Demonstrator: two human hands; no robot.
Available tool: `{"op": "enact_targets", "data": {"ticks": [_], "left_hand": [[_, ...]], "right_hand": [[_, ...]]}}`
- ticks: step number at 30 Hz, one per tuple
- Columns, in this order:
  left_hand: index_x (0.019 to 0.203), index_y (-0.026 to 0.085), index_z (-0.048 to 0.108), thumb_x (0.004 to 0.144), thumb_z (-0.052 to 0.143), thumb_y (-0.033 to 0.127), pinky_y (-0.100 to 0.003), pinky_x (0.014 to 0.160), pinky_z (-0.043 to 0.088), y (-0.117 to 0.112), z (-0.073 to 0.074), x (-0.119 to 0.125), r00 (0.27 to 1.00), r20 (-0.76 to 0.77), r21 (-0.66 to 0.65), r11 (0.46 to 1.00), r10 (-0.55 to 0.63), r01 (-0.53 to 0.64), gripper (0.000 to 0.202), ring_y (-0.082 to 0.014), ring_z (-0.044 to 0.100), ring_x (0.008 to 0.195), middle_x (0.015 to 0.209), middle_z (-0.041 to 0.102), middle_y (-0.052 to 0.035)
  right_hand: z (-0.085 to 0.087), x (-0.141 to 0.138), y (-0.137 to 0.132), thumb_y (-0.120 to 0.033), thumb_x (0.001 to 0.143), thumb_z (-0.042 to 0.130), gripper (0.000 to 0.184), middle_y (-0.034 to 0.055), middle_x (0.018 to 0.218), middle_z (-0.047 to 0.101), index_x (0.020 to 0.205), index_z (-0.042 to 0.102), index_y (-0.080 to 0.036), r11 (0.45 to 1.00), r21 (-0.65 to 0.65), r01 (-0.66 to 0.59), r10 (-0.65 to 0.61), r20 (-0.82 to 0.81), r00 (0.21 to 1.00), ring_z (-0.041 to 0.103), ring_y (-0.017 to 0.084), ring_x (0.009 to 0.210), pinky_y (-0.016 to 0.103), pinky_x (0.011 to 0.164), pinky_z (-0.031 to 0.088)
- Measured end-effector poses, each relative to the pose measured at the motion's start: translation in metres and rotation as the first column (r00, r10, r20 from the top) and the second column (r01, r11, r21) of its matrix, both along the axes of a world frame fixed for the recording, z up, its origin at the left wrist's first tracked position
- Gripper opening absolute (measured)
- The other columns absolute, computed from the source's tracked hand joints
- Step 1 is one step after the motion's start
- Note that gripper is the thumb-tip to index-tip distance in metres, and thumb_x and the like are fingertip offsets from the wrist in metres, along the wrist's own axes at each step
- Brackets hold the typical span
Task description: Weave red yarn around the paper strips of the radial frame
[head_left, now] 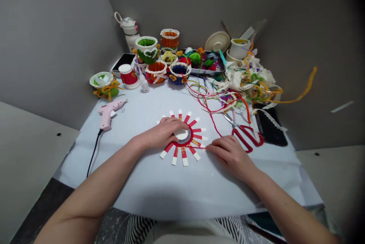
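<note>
The left hand (164, 133) lies flat, fingers pressed together, on the white round base (181, 134) of a red-and-white paper cup cut into flattened, fanned strips (196, 137). The cup sits mid-table on the white-covered table (148, 183), nearer its front edge. The right hand (229, 152), just beside the strips, pinches a thin red yarn strand (212, 120). Red-handled scissors (246, 135) lie toward the right edge, and a pink glue gun (108, 113) lies near the left edge.
</note>
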State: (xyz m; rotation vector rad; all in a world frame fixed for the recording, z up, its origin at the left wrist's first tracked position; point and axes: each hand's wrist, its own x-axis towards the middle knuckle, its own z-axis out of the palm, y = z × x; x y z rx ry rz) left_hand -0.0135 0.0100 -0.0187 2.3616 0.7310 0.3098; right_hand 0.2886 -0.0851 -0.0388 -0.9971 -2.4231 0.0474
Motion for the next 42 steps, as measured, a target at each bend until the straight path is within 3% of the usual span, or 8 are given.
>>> {"op": "enact_targets", "data": {"ticks": [6,12,18,23,27,32,36,42], "left_hand": [[0.129,0.029,0.058,0.088,0.06,0.006,-0.051,0.112,0.037,0.004,0.003,-0.004,1.0,0.006,-0.038,0.999,-0.022,0.023,0.048,-0.0264,0.053,0.132,0.139,0.064,-0.0045],[0.128,0.027,0.058,0.089,0.061,0.007,-0.048,0.114,0.038,0.007,0.004,-0.007,0.997,0.048,-0.084,0.995,-0.053,0.057,0.043,-0.0239,0.055,0.132,0.139,0.064,-0.0047],[0.128,0.028,0.059,0.089,0.06,0.008,-0.049,0.115,0.038,0.006,0.005,-0.007,0.997,0.047,-0.085,0.995,-0.054,0.057,0.043,-0.0241,0.055,0.132,0.138,0.065,-0.0049],[0.129,0.028,0.059,0.089,0.061,0.011,-0.05,0.114,0.037,0.007,0.003,-0.008,0.997,0.053,-0.086,0.995,-0.049,0.053,0.043,-0.0252,0.055,0.132,0.139,0.064,-0.0058],[0.126,0.027,0.06,0.09,0.07,0.025,-0.05,0.112,0.038,0.003,0.004,-0.004,0.999,0.047,-0.084,0.996,-0.009,0.013,0.037,-0.0273,0.055,0.13,0.137,0.064,-0.0068],[0.125,0.024,0.059,0.084,0.08,0.039,-0.052,0.107,0.041,-0.006,0.006,0.009,0.989,-0.019,0.007,0.989,0.145,-0.145,0.048,-0.0333,0.05,0.131,0.135,0.058,-0.012],[0.124,0.026,0.058,0.089,0.074,0.029,-0.049,0.104,0.042,-0.008,0.008,0.01,0.99,-0.031,0.024,0.99,0.137,-0.137,0.039,-0.0302,0.054,0.123,0.126,0.063,-0.0091],[0.129,0.031,0.055,0.089,0.059,0.004,-0.051,0.112,0.035,-0.007,0.009,0.006,1.0,-0.018,0.007,1.0,0.015,-0.015,0.048,-0.0271,0.051,0.133,0.137,0.063,-0.0042]], "right_hand": [[0.001,0.001,-0.019,-0.006,0.099,0.053,0.023,0.01,0.094,0.071,0.111,0.07,-0.014,0.999,0.018,-0.042,0.041,0.068,0.997,0.057,0.022,0.085,0.039,0.079,0.045],[0.004,-0.001,-0.021,-0.008,0.1,0.052,0.023,0.011,0.094,0.07,0.11,0.071,-0.013,0.999,-0.004,-0.039,0.039,0.07,0.997,0.057,0.022,0.086,0.038,0.079,0.045],[0.003,-0.009,0.019,-0.015,0.102,0.051,0.024,0.0103,0.091,0.071,0.103,0.075,-0.02,0.992,-0.063,0.106,-0.101,0.074,0.992,0.06,0.024,0.084,0.039,0.074,0.043],[-0.005,-0.027,0.059,-0.014,0.098,0.054,0.021,0.009,0.092,0.07,0.097,0.074,-0.02,0.968,-0.185,0.171,-0.182,-0.042,0.982,0.064,0.024,0.087,0.039,0.077,0.045],[-0.014,-0.032,0.064,-0.015,0.097,0.056,0.018,0.0075,0.093,0.069,0.097,0.073,-0.021,0.951,-0.26,0.165,-0.21,-0.158,0.965,0.065,0.023,0.087,0.038,0.078,0.049],[-0.017,-0.03,0.062,-0.014,0.096,0.057,0.017,0.0073,0.093,0.069,0.097,0.073,-0.021,0.946,-0.282,0.157,-0.222,-0.217,0.951,0.065,0.022,0.087,0.037,0.078,0.051],[-0.011,-0.027,0.057,-0.018,0.098,0.058,0.016,0.0069,0.094,0.07,0.101,0.072,-0.023,0.954,-0.271,0.127,-0.192,-0.231,0.954,0.066,0.022,0.088,0.038,0.079,0.05],[-0.001,-0.014,0.031,-0.017,0.1,0.055,0.019,0.0066,0.096,0.071,0.107,0.071,-0.024,0.974,-0.221,0.051,-0.098,-0.208,0.973,0.066,0.021,0.09,0.039,0.083,0.045]]}}
